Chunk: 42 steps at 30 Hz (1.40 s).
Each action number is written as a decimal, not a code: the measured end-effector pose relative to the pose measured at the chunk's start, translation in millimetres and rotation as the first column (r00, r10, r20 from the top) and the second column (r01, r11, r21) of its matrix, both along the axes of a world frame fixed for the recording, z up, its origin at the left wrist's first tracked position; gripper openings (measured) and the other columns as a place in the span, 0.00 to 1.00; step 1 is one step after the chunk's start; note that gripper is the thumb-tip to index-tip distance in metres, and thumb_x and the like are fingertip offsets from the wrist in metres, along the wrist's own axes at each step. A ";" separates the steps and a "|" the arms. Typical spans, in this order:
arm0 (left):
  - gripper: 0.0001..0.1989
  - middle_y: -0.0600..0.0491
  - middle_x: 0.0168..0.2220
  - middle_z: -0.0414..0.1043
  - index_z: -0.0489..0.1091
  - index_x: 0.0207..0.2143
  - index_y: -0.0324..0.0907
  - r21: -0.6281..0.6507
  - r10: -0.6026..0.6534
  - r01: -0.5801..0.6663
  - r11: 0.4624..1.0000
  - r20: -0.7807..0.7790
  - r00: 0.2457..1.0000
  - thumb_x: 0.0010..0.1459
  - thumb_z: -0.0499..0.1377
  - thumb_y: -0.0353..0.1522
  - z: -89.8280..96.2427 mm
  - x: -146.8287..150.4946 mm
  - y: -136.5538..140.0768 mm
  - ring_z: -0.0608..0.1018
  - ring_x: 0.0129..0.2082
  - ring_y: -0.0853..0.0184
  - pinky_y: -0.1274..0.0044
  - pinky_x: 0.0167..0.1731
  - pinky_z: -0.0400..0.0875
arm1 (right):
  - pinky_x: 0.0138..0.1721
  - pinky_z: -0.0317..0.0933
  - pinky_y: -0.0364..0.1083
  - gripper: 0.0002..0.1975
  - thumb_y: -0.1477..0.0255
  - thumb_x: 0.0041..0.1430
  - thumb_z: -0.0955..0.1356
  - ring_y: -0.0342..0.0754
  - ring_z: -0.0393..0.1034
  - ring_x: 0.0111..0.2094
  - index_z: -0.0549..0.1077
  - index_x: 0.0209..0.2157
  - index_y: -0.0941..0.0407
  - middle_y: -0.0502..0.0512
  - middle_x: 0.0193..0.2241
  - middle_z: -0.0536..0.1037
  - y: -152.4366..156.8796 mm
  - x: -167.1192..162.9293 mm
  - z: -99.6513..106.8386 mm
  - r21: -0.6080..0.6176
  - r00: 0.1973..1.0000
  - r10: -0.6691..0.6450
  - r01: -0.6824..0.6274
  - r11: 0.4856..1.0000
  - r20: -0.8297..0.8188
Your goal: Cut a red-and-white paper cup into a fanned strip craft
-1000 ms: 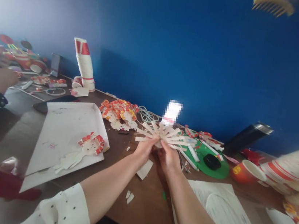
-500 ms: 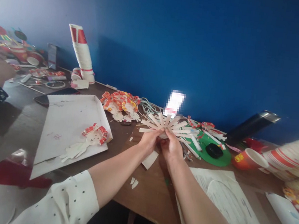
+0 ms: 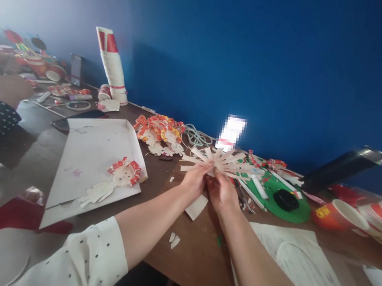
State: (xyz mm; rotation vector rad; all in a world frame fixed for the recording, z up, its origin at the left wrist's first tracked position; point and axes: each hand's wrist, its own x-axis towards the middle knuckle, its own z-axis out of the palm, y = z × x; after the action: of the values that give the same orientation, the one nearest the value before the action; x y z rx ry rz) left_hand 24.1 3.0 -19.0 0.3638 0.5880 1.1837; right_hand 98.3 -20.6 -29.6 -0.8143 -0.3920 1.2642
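Note:
Between both hands I hold a paper cup cut into strips [image 3: 233, 160], its pale strips splayed outward like rays. My left hand [image 3: 197, 177] pinches its near left side, and my right hand [image 3: 222, 190] grips it on the right. The fingers hide much of its centre. Below my hands a small piece of white card [image 3: 197, 208] lies on the brown table [image 3: 193, 260]. Left of them, a paper doll with red curls [image 3: 124, 173] rests on a white box lid [image 3: 88, 148].
Behind are a heap of paper dolls [image 3: 159, 134] and a propped phone [image 3: 230, 133]. To the right lie a green disc [image 3: 292, 212], a black bottle [image 3: 346, 168], a red cup [image 3: 339, 215] and papers [image 3: 315, 272]. A co-worker's hand [image 3: 11, 87] works at left; a tall cup stack [image 3: 111, 64] leans there.
The view has turned slightly left, so most things sit further right. Both hands still hold the cut cup, now tilted a little differently. The co-worker's arm shows more.

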 end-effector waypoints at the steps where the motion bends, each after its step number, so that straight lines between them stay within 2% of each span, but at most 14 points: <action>1: 0.14 0.55 0.22 0.71 0.69 0.23 0.37 -0.005 -0.005 0.005 1.000 -0.006 1.000 0.38 0.72 0.30 0.0 -0.5 -1.1 0.73 0.24 0.72 0.77 0.31 0.68 | 0.28 0.67 0.40 0.11 0.74 0.38 0.78 0.40 0.70 0.25 0.76 0.27 0.55 0.47 0.26 0.79 0.2 0.4 0.0 -0.001 1.000 0.004 -0.004 1.000 0.004; 6: 0.14 0.54 0.22 0.71 0.70 0.25 0.36 0.018 -0.058 0.060 0.998 -0.099 0.993 0.37 0.72 0.31 -2.7 -4.4 -6.5 0.70 0.21 0.73 0.77 0.27 0.65 | 0.24 0.64 0.39 0.13 0.71 0.39 0.78 0.40 0.69 0.24 0.76 0.29 0.54 0.46 0.27 0.79 -4.0 3.9 0.0 0.009 1.000 -0.014 0.014 1.000 0.016; 10: 0.15 0.54 0.23 0.72 0.71 0.26 0.36 0.082 -0.032 0.042 0.996 -0.123 0.992 0.37 0.72 0.32 -3.9 -5.2 -6.5 0.71 0.22 0.72 0.78 0.25 0.64 | 0.26 0.65 0.40 0.14 0.71 0.40 0.78 0.41 0.71 0.27 0.76 0.32 0.53 0.46 0.31 0.80 -9.4 4.2 0.7 0.050 0.999 -0.008 0.005 0.999 0.050; 16: 0.17 0.51 0.25 0.74 0.73 0.27 0.35 0.054 0.019 -0.015 0.998 -0.080 0.997 0.35 0.73 0.32 -1.1 0.5 -6.0 0.75 0.25 0.69 0.75 0.35 0.70 | 0.28 0.64 0.40 0.13 0.69 0.38 0.79 0.40 0.70 0.25 0.75 0.27 0.55 0.45 0.24 0.77 -7.6 3.0 -0.3 0.025 0.993 -0.023 0.020 0.999 0.114; 20: 0.14 0.48 0.24 0.76 0.75 0.25 0.34 0.101 -0.033 0.042 0.994 -0.090 0.995 0.36 0.73 0.33 -3.1 1.0 -4.7 0.77 0.27 0.66 0.73 0.37 0.71 | 0.24 0.61 0.39 0.13 0.69 0.38 0.79 0.39 0.67 0.22 0.73 0.24 0.55 0.45 0.21 0.76 -4.0 3.7 -0.4 0.033 0.992 -0.077 0.074 0.997 0.104; 22: 0.14 0.47 0.25 0.76 0.75 0.25 0.34 0.096 -0.053 0.065 0.993 -0.124 0.991 0.38 0.72 0.33 -5.2 -0.1 -2.7 0.77 0.27 0.66 0.74 0.36 0.71 | 0.24 0.61 0.40 0.13 0.69 0.39 0.78 0.39 0.68 0.23 0.73 0.24 0.55 0.45 0.22 0.76 -4.0 3.5 1.5 0.032 0.993 -0.079 0.076 0.997 0.088; 26: 0.12 0.47 0.27 0.77 0.76 0.27 0.34 0.043 -0.015 0.021 0.999 -0.146 0.989 0.40 0.71 0.31 -5.7 -0.2 -0.9 0.78 0.28 0.67 0.75 0.36 0.71 | 0.27 0.63 0.40 0.12 0.70 0.42 0.78 0.40 0.70 0.27 0.76 0.30 0.55 0.46 0.28 0.79 -5.0 4.3 5.5 0.028 0.997 -0.009 0.007 1.000 0.082; 31: 0.11 0.47 0.31 0.79 0.76 0.29 0.35 0.035 -0.002 0.005 0.999 -0.098 0.995 0.41 0.70 0.27 -1.4 1.1 -5.3 0.79 0.31 0.65 0.73 0.40 0.73 | 0.28 0.63 0.39 0.13 0.70 0.41 0.78 0.39 0.70 0.27 0.76 0.31 0.54 0.45 0.28 0.79 -5.3 8.5 4.1 0.047 0.995 -0.036 0.032 0.998 0.090; 36: 0.11 0.47 0.32 0.79 0.76 0.30 0.35 0.035 -0.010 0.013 0.999 -0.091 0.996 0.41 0.71 0.27 -3.6 -1.3 -6.4 0.79 0.31 0.66 0.73 0.40 0.75 | 0.27 0.63 0.39 0.13 0.69 0.42 0.77 0.40 0.70 0.27 0.76 0.32 0.55 0.47 0.29 0.79 -7.3 9.5 6.7 0.044 0.992 -0.035 0.030 0.999 0.122; 42: 0.12 0.46 0.35 0.79 0.76 0.33 0.35 0.061 -0.062 0.072 0.996 -0.144 0.988 0.43 0.70 0.27 -5.6 -1.7 -9.8 0.79 0.30 0.67 0.75 0.38 0.75 | 0.29 0.68 0.44 0.14 0.67 0.40 0.78 0.48 0.75 0.32 0.75 0.31 0.53 0.49 0.30 0.81 -5.8 6.0 13.4 0.069 0.986 -0.103 0.094 0.993 0.133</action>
State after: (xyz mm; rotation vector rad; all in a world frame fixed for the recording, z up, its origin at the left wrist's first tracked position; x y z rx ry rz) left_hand 22.5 -6.8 -24.5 0.5235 0.6560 1.1203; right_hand 104.3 -26.4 -16.1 -0.8590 -0.4935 1.1026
